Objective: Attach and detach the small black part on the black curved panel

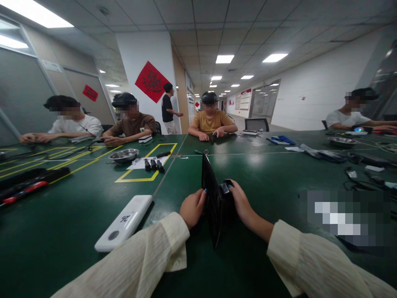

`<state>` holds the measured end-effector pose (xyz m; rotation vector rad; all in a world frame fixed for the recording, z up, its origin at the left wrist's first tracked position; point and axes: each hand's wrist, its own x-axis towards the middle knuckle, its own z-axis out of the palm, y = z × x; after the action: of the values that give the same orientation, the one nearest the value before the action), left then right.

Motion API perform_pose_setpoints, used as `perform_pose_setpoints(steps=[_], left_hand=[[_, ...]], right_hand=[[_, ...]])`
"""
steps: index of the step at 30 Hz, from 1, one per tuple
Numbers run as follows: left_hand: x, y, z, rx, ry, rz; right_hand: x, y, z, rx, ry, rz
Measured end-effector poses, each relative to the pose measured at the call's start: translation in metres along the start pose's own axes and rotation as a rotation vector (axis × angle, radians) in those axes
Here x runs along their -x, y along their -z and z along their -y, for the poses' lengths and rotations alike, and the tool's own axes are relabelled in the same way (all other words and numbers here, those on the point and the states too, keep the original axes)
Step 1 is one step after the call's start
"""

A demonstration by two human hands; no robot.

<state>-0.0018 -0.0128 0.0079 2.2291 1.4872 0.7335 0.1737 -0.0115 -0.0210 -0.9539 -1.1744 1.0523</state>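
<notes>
A thin black flat panel [211, 200] stands on edge before me, seen nearly side-on, so its exact kind is unclear. My left hand [194, 208] grips its left side, thumb pressed against the surface. On the right, my right hand [241, 203] is closed round a black boxy part [227, 200] next to the panel. A shiny patch shows on top of that part; whether it is fixed to the panel I cannot tell. Most fingers of both hands are hidden. Left of my left hand lies a white power-bank-like box [124, 223] marked 26.
The green table [173, 182] carries a metal bowl [124, 155], black connector-like pieces [154, 164] on white paper, and a red-handled tool [31, 188] at left. Cables [369, 178] and a blurred-out object [347, 219] lie right. Several people sit around the table; one stands behind.
</notes>
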Motion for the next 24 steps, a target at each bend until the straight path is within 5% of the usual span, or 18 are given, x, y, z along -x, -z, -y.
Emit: perform_pose_setpoints(steps=[24], left_hand=[[0.0015, 0.0013, 0.0014, 0.013, 0.077, -0.011]], right_hand=[[-0.0008, -0.0007, -0.0018, 0.033, 0.039, -0.023]])
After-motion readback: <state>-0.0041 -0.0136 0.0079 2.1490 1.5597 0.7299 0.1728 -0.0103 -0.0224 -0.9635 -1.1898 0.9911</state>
